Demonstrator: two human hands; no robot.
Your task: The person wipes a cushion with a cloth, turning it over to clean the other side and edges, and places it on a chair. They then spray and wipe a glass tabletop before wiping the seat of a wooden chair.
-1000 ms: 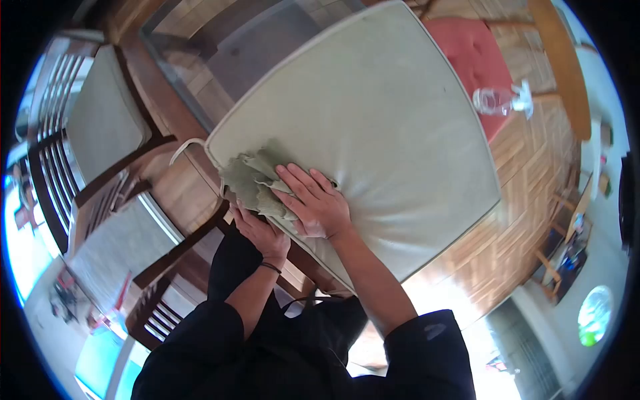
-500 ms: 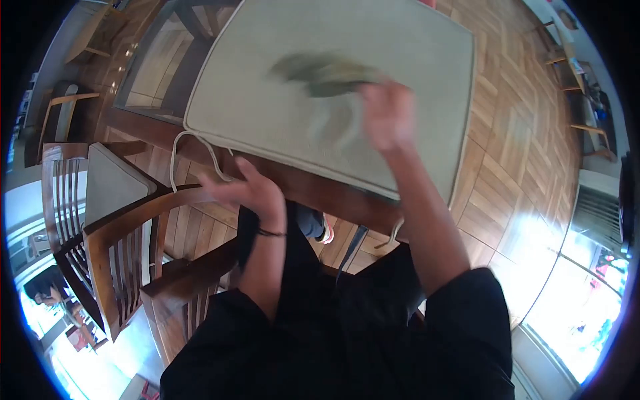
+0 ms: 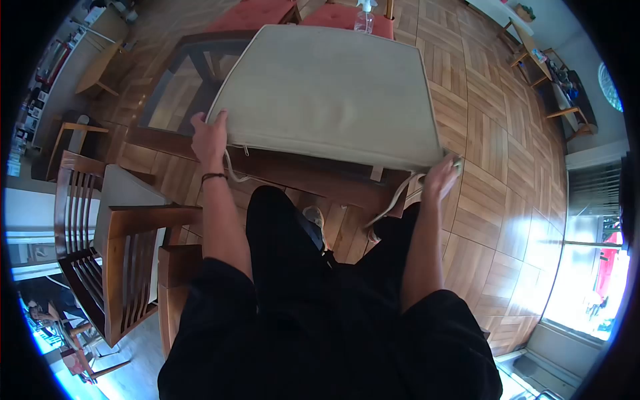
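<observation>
A beige seat cushion (image 3: 327,93) with piped edges lies flat over a wooden table with a glass top (image 3: 193,80). My left hand (image 3: 211,139) is closed on the cushion's near left corner, thumb and fingers on its edge. At the near right corner, my right hand (image 3: 440,179) grips the cushion. A small greenish bit shows at its fingertips, too small to name. Pale tie cords (image 3: 398,200) hang from the right corner, and another cord (image 3: 231,170) dangles below the left hand. A zip pull shows on the near edge.
A clear spray bottle (image 3: 364,20) stands beyond the cushion, by red padded seats (image 3: 250,15). Slatted wooden chairs (image 3: 130,267) stand close on my left, one with a pale cushion (image 3: 123,193). Parquet floor (image 3: 493,147) stretches to the right.
My right hand, which was sweeping a blurred grey-green cloth above the cushion, has come down to the near right corner. My left hand has moved from the air onto the left corner.
</observation>
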